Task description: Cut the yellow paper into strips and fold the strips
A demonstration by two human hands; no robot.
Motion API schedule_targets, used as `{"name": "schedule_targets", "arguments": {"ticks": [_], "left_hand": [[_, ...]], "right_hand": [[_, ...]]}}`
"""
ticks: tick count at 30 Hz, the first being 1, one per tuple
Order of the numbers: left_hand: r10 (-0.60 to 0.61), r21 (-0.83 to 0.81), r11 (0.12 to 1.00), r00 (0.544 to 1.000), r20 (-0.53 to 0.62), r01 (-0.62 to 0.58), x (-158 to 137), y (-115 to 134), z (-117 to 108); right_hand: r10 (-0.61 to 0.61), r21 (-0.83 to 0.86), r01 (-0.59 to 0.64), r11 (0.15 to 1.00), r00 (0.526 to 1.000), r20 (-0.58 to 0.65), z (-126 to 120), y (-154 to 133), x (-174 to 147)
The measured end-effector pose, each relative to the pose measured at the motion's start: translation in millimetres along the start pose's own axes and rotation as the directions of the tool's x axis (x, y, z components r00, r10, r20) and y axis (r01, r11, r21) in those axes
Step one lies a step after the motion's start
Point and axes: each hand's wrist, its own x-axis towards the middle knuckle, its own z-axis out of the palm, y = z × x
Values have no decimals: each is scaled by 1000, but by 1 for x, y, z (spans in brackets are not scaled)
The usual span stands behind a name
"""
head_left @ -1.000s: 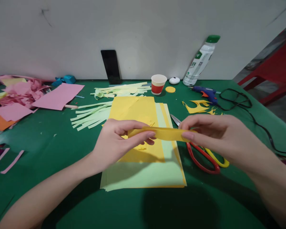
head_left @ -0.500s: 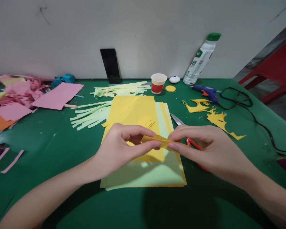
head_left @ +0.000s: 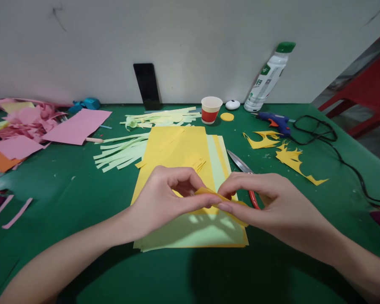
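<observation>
Both hands pinch a folded yellow paper strip [head_left: 209, 193] just above a stack of yellow and pale green sheets [head_left: 190, 169]. My left hand [head_left: 164, 198] holds the strip's left end between thumb and fingers. My right hand [head_left: 266, 202] grips its right end, fingertips almost touching the left hand's. Most of the strip is hidden between the fingers. Red-and-yellow-handled scissors [head_left: 240, 162] lie on the green table [head_left: 66, 190], partly under my right hand.
Pale green paper strips [head_left: 123, 152] lie left of the stack, pink scraps [head_left: 25, 126] at far left. A paper cup [head_left: 210, 109], bottle [head_left: 267, 78], blue glue gun [head_left: 277, 121] with black cord [head_left: 338, 156], yellow offcuts [head_left: 291, 159] and a leaning black phone [head_left: 145, 86] stand behind.
My hands have come together and lowered toward the stack, shortening the stretched yellow strip into a small fold. My right hand moved left, uncovering the yellow offcuts.
</observation>
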Motion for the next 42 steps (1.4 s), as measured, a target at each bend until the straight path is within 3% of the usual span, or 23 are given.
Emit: {"name": "schedule_targets", "arguments": {"ticks": [6, 13, 16, 20, 22, 27, 30, 36, 42], "left_hand": [[-12, -58, 998, 1000, -5, 12, -1, -3, 2], [177, -39, 983, 982, -61, -180, -1, -5, 5], [276, -18, 960, 958, -74, -278, 0, -7, 8], [335, 34, 942, 940, -70, -333, 1, -10, 11], [333, 36, 943, 940, -72, -331, 0, -10, 11], [220, -47, 973, 971, -95, -225, -3, -3, 6], [149, -54, 987, 988, -28, -150, -5, 2, 4], [114, -18, 993, 992, 59, -113, -9, 4, 8], [145, 45, 988, 988, 59, -148, -10, 2, 10]], "right_hand": [[36, 4, -36, 999, 998, -55, 4, -1, -1], [80, 64, -78, 995, 996, -28, 12, 2, 1], [114, 181, -104, 978, 992, -46, 17, 4, 2], [222, 409, -205, 889, 975, 4, 20, 6, 3], [213, 404, -199, 893, 977, 11, 20, 6, 3], [76, 255, -19, 967, 974, -213, 17, 5, 0], [29, 214, 36, 976, 957, -290, 14, 5, -3], [-103, 108, 137, 985, 955, -278, 10, -1, -7], [-42, 92, 73, 993, 952, -303, 10, -5, -5]]}}
